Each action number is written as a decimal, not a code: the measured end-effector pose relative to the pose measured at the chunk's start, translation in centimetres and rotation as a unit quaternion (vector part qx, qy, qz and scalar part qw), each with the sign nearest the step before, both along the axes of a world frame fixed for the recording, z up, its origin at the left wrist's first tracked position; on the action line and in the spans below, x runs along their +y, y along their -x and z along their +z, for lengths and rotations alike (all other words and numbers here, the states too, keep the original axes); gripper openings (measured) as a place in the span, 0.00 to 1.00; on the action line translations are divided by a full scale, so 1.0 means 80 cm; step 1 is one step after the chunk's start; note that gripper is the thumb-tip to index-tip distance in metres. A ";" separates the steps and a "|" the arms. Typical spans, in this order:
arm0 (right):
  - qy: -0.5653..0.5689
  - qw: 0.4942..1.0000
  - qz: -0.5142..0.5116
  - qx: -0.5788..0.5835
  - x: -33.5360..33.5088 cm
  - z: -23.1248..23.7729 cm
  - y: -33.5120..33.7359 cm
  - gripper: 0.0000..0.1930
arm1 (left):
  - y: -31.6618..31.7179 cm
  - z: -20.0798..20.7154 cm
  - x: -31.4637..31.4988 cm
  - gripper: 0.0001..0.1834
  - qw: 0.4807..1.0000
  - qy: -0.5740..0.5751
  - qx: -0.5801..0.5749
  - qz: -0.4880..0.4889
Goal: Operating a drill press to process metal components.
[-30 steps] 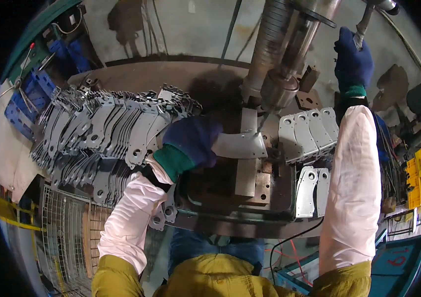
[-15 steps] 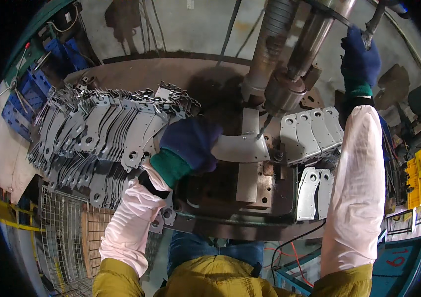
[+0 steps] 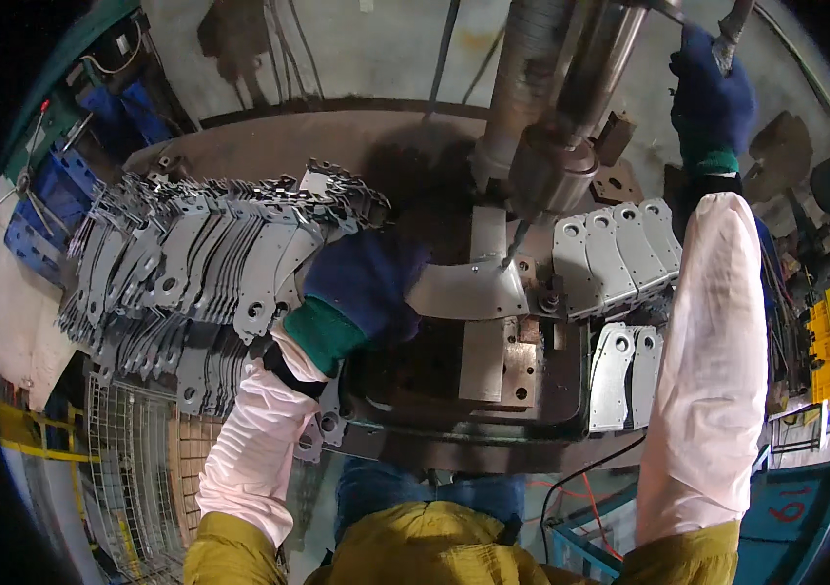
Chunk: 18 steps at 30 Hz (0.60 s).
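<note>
While the curved metal plate [image 3: 463, 290] lies flat on the fixture block [image 3: 493, 356] under the drill spindle [image 3: 549, 175], it is pinned at its left end by the left hand [image 3: 364, 285], whose gloved fingers are pressed down and curled over it. The drill bit [image 3: 512, 244] stands just above, or perhaps touching, the plate's right end; the contact cannot be made out. The right hand [image 3: 712, 97] is raised high and clenched around the feed lever [image 3: 732, 34].

The plate is judged to be stiff, thin steel, moderately heavy for its size, with sheared edges that may cut and a smooth face that may slide; it is best gripped at the broad end away from the bit, flat and firmly.

The round machine table [image 3: 269, 146] is crowded. A large heap of like plates [image 3: 200, 273] is stacked to the left, and smaller rows of plates [image 3: 615, 249] are laid to the right. A wire basket [image 3: 132, 458] is seen at lower left, and blue and yellow bins are seen at the edges of the workshop.
</note>
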State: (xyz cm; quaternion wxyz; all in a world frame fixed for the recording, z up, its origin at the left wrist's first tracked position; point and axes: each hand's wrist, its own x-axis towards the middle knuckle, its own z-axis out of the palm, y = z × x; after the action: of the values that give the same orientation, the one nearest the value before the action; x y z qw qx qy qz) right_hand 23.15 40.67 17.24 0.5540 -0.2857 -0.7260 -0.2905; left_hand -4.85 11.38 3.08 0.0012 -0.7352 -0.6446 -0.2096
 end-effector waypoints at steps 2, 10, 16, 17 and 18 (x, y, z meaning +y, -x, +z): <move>0.152 0.979 0.068 0.119 -0.016 -0.004 0.012 0.08 | -0.002 0.007 0.001 0.22 0.999 0.038 -0.023 0.008; 0.206 0.960 0.025 0.187 -0.025 0.008 0.024 0.21 | 0.018 -0.019 0.006 0.26 0.991 0.077 -0.108 -0.004; 0.308 0.929 0.042 0.201 -0.050 0.005 0.012 0.29 | -0.010 0.020 0.001 0.25 0.993 0.112 0.021 0.028; 0.329 0.923 0.040 0.193 -0.062 0.005 0.007 0.32 | -0.009 0.020 0.003 0.25 0.991 0.126 0.023 0.027; 0.350 0.918 0.036 0.185 -0.070 0.006 0.002 0.35 | -0.009 0.021 0.006 0.25 0.990 0.140 0.024 0.026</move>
State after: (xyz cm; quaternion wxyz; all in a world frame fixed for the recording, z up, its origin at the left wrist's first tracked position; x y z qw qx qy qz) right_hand 23.01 35.04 17.71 0.5527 -0.4838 -0.6758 0.0602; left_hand -4.12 11.85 4.78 -0.0805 -0.7162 -0.6861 -0.0994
